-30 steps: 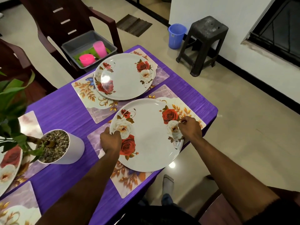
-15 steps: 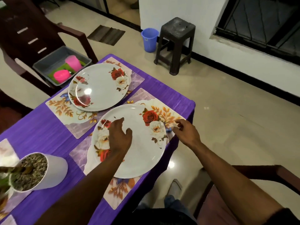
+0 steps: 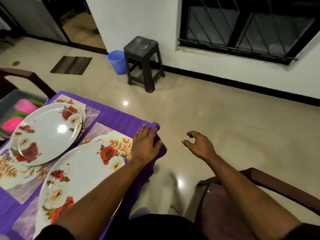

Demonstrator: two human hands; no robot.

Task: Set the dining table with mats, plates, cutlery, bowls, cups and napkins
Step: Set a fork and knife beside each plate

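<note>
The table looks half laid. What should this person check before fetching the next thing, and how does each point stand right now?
1. Near plate lies on its mat: ok.
2. Far plate lies on its own mat: ok.
3. Both hands free to carry: ok. The left hand rests flat at the table corner; the right hand hangs over the floor, with nothing in its grip.
4. Cups ready: ok. Pink cups sit in the grey tray past the table.
5. Cutlery, bowls and napkins on the table: not ok, none visible.
6. Other place settings: cannot tell, out of view.
</note>
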